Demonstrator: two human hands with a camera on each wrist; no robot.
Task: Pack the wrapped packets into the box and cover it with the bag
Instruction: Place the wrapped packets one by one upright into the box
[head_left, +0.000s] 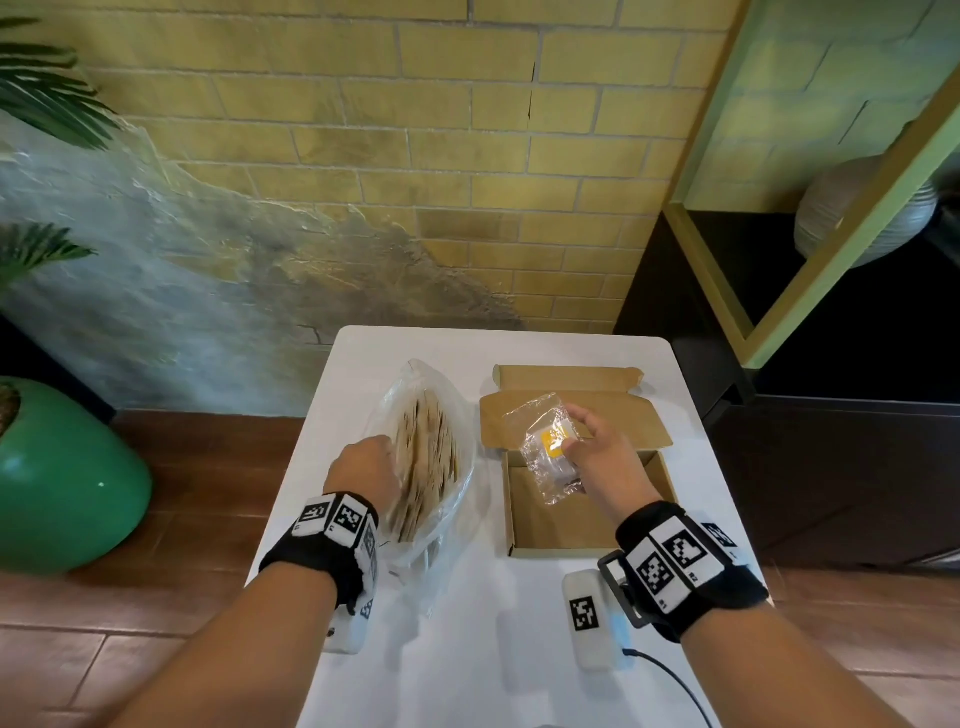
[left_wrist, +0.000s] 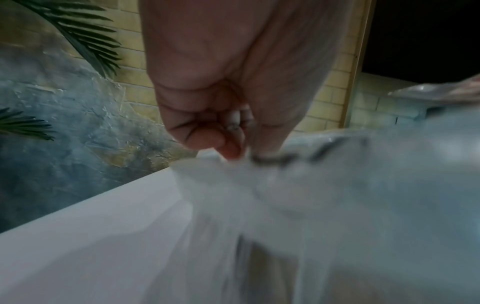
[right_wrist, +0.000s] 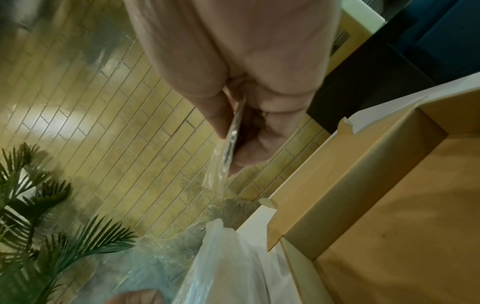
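Observation:
A clear plastic bag (head_left: 428, 467) holding several tan packets lies on the white table (head_left: 467, 649), left of an open cardboard box (head_left: 540, 519) with its lid (head_left: 613, 415) folded back. My left hand (head_left: 363, 467) grips the bag's left edge; in the left wrist view the fingers (left_wrist: 221, 142) pinch the bag's plastic (left_wrist: 285, 185). My right hand (head_left: 592, 447) holds a clear wrapped packet (head_left: 550, 447) with a yellow piece inside, above the box's far end. In the right wrist view the thumb and fingers (right_wrist: 246, 152) pinch that wrapper (right_wrist: 231, 139) edge-on over the box (right_wrist: 389, 226).
The table stands against a yellow brick wall (head_left: 467, 156). A green pot (head_left: 62, 478) with a palm plant sits on the floor at left. A dark cabinet (head_left: 831, 415) stands at right. White sensor blocks and a cable (head_left: 675, 680) hang at my wrists.

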